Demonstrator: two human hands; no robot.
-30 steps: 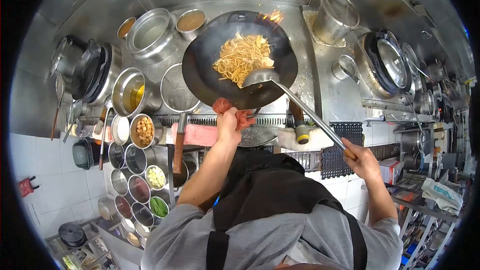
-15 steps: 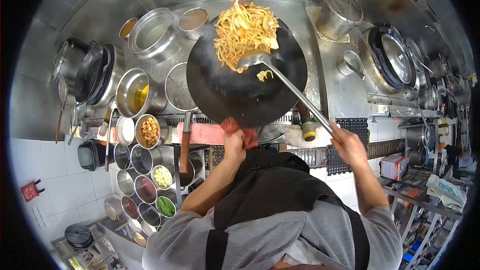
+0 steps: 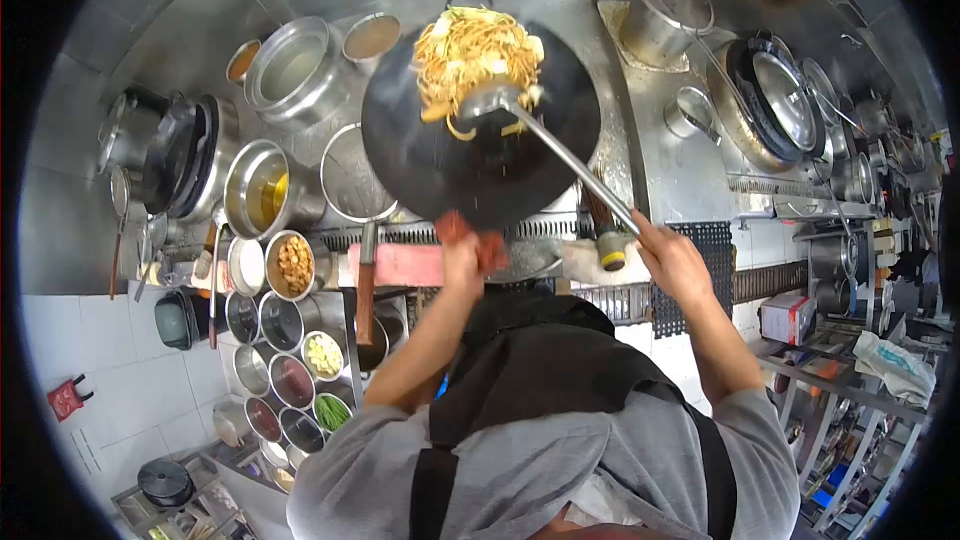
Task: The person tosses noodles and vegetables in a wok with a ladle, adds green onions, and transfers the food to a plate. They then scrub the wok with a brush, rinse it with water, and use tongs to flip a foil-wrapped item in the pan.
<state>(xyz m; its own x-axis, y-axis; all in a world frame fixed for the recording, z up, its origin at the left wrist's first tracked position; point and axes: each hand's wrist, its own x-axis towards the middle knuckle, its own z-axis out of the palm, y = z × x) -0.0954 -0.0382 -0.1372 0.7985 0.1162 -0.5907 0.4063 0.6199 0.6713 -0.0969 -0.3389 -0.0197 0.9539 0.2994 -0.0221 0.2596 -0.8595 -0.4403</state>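
Observation:
Noodles with pale pieces lie at the far side of a large dark wok. My left hand is closed around a red cloth at the wok's near edge; the handle under it is hidden. My right hand grips the wooden end of a long metal ladle. The ladle's bowl rests against the near side of the noodles. A few loose pieces sit beside the bowl.
To the left stand a strainer, a pot with yellow liquid, a bowl of brown chunks and several ingredient tins. A yellow-banded brush and a metal cup are on the right.
The flames behind the wok have shrunk to a tiny spark. The noodles have settled toward the wok's far side. Wok, ladle and both hands appear slightly further left in view.

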